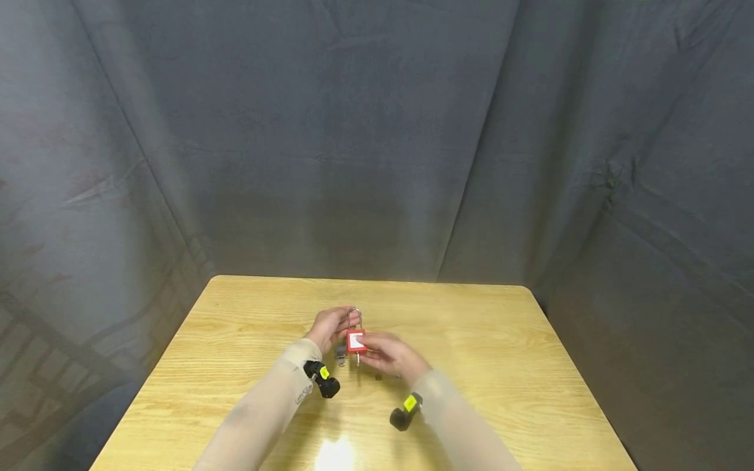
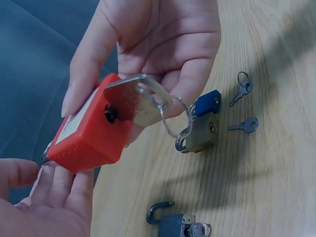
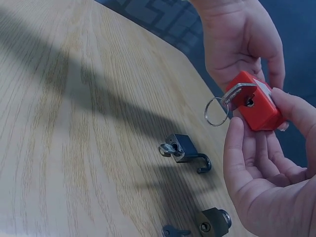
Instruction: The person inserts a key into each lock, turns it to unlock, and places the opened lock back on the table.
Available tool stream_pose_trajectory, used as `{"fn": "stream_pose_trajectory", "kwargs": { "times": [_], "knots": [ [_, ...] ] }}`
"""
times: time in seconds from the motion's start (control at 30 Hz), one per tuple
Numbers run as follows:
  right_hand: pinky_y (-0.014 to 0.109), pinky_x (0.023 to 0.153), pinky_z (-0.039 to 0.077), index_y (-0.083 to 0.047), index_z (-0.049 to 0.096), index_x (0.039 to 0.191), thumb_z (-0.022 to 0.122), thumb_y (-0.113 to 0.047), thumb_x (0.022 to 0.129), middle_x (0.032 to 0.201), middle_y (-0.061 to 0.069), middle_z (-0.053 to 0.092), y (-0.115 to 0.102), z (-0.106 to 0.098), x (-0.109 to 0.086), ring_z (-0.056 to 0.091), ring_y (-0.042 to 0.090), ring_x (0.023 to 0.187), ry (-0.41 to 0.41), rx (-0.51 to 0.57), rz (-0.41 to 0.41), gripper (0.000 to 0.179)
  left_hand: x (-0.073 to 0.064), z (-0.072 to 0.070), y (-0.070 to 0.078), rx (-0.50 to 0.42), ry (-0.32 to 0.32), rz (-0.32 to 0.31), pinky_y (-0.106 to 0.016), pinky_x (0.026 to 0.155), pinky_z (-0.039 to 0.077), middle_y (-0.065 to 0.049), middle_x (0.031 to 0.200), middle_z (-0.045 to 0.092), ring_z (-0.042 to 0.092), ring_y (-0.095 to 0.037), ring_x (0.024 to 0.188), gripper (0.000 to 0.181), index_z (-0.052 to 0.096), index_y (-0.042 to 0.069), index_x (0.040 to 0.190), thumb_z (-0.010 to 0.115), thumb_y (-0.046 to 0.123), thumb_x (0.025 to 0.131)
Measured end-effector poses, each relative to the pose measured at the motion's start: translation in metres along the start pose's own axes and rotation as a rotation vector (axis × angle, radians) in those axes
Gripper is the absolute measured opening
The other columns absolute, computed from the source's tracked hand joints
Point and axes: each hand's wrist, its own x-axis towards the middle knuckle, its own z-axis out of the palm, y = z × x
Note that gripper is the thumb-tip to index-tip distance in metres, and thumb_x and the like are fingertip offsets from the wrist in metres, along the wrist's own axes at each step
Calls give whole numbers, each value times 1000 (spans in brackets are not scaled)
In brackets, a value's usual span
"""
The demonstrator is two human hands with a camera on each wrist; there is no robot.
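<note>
A red padlock (image 1: 356, 341) with a white label stands upright between the hands, its long metal shackle (image 1: 355, 310) pointing up and away. My right hand (image 1: 393, 355) holds the body, thumb on the label side and fingers behind. At the shackle's far end, my left hand (image 1: 330, 327) pinches the metal between thumb and fingers, partly hidden by the body in the wrist views. A key (image 2: 143, 101) sits in the keyhole on the underside, and a ring (image 3: 216, 122) hangs from it.
Below on the wooden table (image 1: 471, 340) lies a dark padlock (image 3: 182, 147) with its shackle open and keys in it. A brass padlock (image 2: 203, 133), a blue padlock (image 2: 207, 102), a loose key (image 2: 245, 125) and a key on a ring (image 2: 242, 92) lie nearby. Grey curtains (image 1: 353, 163) surround the table.
</note>
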Motion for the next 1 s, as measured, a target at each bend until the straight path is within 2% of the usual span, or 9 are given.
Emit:
{"fn": "stream_pose_trajectory", "kwargs": {
  "times": [0.23,0.47,0.73,1.0],
  "knots": [
    [30,93,53,10,48,131,64,-10,91,106,12,67,-1,-4,-1,67,18,90,0,26,-1,47,-1,-2,1,-12,-45,2,-38,98,50,-20,122,63,66,-26,109,37,52,-9,130,43,15,103],
    [32,95,52,9,49,131,63,-11,92,110,13,67,-1,-3,-2,67,18,94,-32,-6,-9,46,2,-2,-1,1,-42,-4,-31,90,55,-16,114,69,69,-13,92,36,52,-9,126,54,14,99],
    [32,96,52,8,49,132,62,-12,93,107,11,67,0,-1,-3,66,17,93,-36,-17,-3,46,4,-3,0,-11,-40,-20,-29,89,55,-14,111,70,68,-10,88,36,48,-10,127,52,12,100],
    [33,98,51,8,48,133,62,-11,93,109,11,67,0,-1,-3,66,18,94,-42,13,2,46,4,-3,-2,-40,-42,4,-33,94,53,-20,118,66,68,-11,90,33,46,-12,126,49,9,101]
  ]
}}
